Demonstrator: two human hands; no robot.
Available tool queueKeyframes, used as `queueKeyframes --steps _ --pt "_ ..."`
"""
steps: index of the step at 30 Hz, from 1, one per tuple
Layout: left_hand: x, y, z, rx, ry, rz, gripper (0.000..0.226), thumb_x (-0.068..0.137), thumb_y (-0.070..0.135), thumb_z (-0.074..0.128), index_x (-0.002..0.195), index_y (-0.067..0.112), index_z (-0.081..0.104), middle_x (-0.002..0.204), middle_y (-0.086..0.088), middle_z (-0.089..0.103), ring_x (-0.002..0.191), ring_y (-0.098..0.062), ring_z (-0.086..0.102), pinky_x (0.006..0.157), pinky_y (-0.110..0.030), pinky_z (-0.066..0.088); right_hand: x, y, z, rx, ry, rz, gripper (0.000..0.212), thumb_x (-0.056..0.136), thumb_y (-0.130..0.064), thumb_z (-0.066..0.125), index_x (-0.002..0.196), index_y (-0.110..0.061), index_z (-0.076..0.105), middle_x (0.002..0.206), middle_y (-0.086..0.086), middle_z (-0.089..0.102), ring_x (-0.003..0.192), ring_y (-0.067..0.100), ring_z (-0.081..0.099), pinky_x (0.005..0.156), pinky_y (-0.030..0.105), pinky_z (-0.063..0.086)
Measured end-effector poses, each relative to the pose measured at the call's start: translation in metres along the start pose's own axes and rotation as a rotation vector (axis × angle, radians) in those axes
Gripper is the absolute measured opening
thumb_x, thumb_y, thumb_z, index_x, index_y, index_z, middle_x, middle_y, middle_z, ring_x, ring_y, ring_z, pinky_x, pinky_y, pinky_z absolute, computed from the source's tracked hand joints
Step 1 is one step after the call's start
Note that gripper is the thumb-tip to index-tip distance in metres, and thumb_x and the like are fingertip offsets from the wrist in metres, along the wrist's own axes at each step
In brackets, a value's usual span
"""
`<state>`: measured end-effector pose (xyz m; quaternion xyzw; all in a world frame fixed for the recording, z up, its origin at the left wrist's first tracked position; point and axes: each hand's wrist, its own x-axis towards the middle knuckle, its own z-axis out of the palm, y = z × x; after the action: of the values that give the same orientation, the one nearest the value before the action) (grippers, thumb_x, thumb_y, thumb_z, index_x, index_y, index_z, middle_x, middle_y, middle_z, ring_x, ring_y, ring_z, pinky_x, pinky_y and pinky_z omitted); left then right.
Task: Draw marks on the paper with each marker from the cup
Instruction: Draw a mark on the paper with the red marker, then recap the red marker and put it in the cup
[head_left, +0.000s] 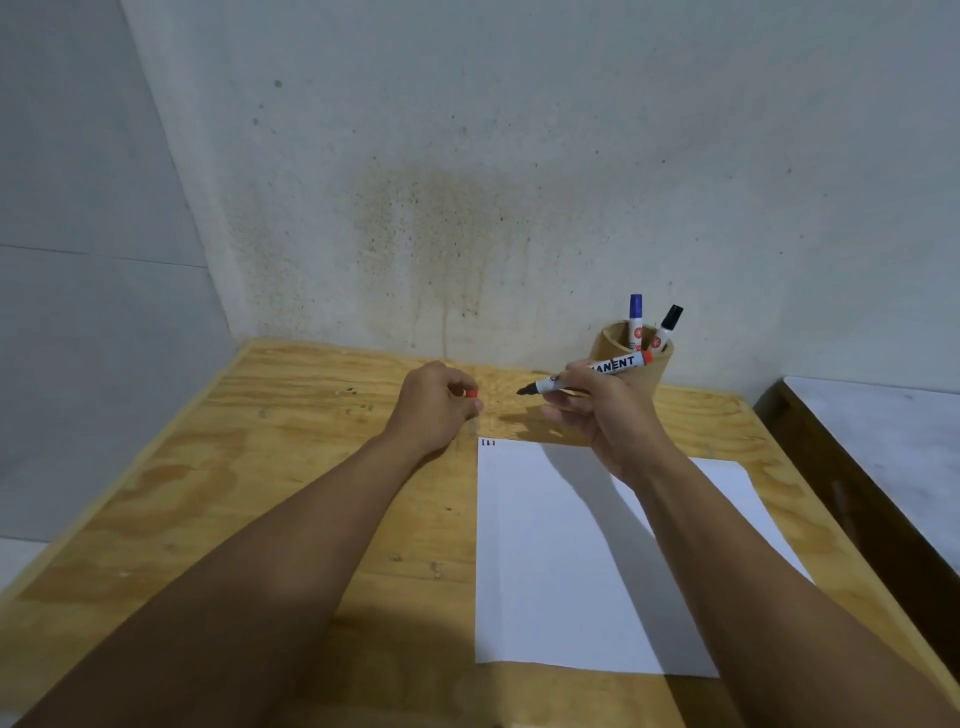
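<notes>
An uncapped red permanent marker (592, 373) is gripped in the closed right hand (605, 410), tip pointed toward nine o'clock. Its red cap (470, 394) is pinched in the curled fingers of the left hand (436, 402). The paper (566, 561), with small marks (488, 442) at its eleven o'clock corner, is laid on the plywood table (291, 467). At the paper's one o'clock, a blue marker (635, 319) and a black marker (667, 325) are held in the cup (652, 376).

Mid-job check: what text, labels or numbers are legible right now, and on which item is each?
"ANENT": black print on the marker in the right hand; its start is hidden by fingers.
Red emblems on the two markers in the cup: too small to read.
Nothing else is legible.
</notes>
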<state>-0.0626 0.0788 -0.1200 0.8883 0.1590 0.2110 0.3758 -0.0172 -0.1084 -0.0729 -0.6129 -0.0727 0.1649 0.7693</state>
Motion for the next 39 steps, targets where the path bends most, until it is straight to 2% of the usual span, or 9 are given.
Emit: queueKeyframes --steps 3,6,9,12,18,24,29,35,39 --pt "-0.001 0.006 0.000 -0.256 0.038 -0.103 0.011 0.076 0.008 0.076 0.087 0.006 0.074 0.087 -0.012 0.071 0.075 -0.017 0.064 0.068 -0.019 0.052 -0.002 -0.005 -0.002 -0.047 0.012 -0.062 0.012 0.087 0.003 0.064 0.082 -0.005 0.057 0.087 0.020 0.066 0.084 0.031 0.071 0.068 0.037 0.062" --pt "-0.006 0.021 -0.007 -0.745 -0.040 -0.327 0.004 0.082 0.001 0.069 0.086 0.003 0.069 0.087 -0.017 0.069 0.070 -0.022 0.068 0.076 -0.038 0.060 -0.007 -0.011 -0.005 -0.045 0.053 -0.161 0.023 0.080 -0.001 0.073 0.097 -0.001 0.057 0.093 0.031 0.067 0.084 0.035 0.072 0.068 0.040 0.061" --pt "-0.010 0.033 -0.015 -1.044 -0.151 -0.443 0.014 0.085 -0.006 0.061 0.096 0.001 0.067 0.090 -0.019 0.069 0.074 -0.023 0.068 0.070 -0.032 0.060 -0.012 -0.017 -0.006 -0.047 0.056 -0.225 0.036 0.071 -0.005 0.079 0.100 0.001 0.060 0.095 0.035 0.069 0.079 0.033 0.074 0.069 0.039 0.061" --pt "-0.014 0.039 -0.016 -1.207 -0.199 -0.489 0.017 0.087 -0.009 0.056 0.098 -0.002 0.066 0.091 -0.021 0.069 0.075 -0.024 0.070 0.066 -0.028 0.060 -0.016 -0.020 -0.004 -0.062 0.069 -0.254 0.018 0.079 0.001 0.074 0.090 0.000 0.060 0.091 0.032 0.070 0.082 0.035 0.075 0.071 0.041 0.062" --pt "-0.022 0.052 -0.017 -1.261 -0.226 -0.489 0.012 0.088 -0.006 0.056 0.097 -0.003 0.064 0.085 -0.020 0.068 0.069 -0.020 0.070 0.064 -0.027 0.060 -0.022 -0.023 -0.003 -0.079 0.050 -0.289 0.013 0.081 0.002 0.071 0.080 -0.005 0.061 0.082 0.025 0.071 0.077 0.034 0.075 0.066 0.038 0.061" --pt "-0.025 0.064 -0.018 -1.250 -0.241 -0.447 0.010 0.086 -0.006 0.060 0.094 -0.005 0.064 0.082 -0.023 0.067 0.067 -0.021 0.071 0.063 -0.027 0.060 -0.025 -0.022 -0.006 -0.117 0.041 -0.304 0.021 0.081 0.000 0.074 0.094 0.011 0.062 0.087 0.028 0.072 0.076 0.034 0.075 0.064 0.037 0.060" --pt "-0.027 0.069 -0.020 -1.205 -0.244 -0.432 0.011 0.083 -0.005 0.063 0.093 -0.007 0.066 0.076 -0.021 0.070 0.067 -0.022 0.071 0.063 -0.027 0.060 -0.025 -0.028 -0.012 -0.178 0.004 -0.309 0.015 0.081 -0.004 0.077 0.090 0.002 0.068 0.079 0.015 0.074 0.071 0.024 0.075 0.061 0.032 0.061" --pt "-0.028 0.076 -0.018 -1.136 -0.224 -0.430 0.006 0.081 -0.007 0.065 0.086 -0.007 0.067 0.069 -0.019 0.071 0.063 -0.021 0.071 0.058 -0.024 0.058 -0.022 -0.029 -0.021 -0.188 -0.045 -0.299 0.015 0.081 -0.002 0.076 0.091 0.007 0.069 0.075 0.014 0.075 0.064 0.023 0.073 0.059 0.031 0.060" --pt "-0.032 0.080 -0.009 -1.123 -0.210 -0.407 0.009 0.081 -0.008 0.065 0.089 -0.011 0.066 0.070 -0.019 0.070 0.062 -0.021 0.071 0.057 -0.024 0.058 -0.018 -0.029 -0.028 -0.151 -0.046 -0.271 0.016 0.079 0.001 0.076 0.087 0.011 0.068 0.077 0.022 0.071 0.064 0.028 0.070 0.062 0.035 0.060"
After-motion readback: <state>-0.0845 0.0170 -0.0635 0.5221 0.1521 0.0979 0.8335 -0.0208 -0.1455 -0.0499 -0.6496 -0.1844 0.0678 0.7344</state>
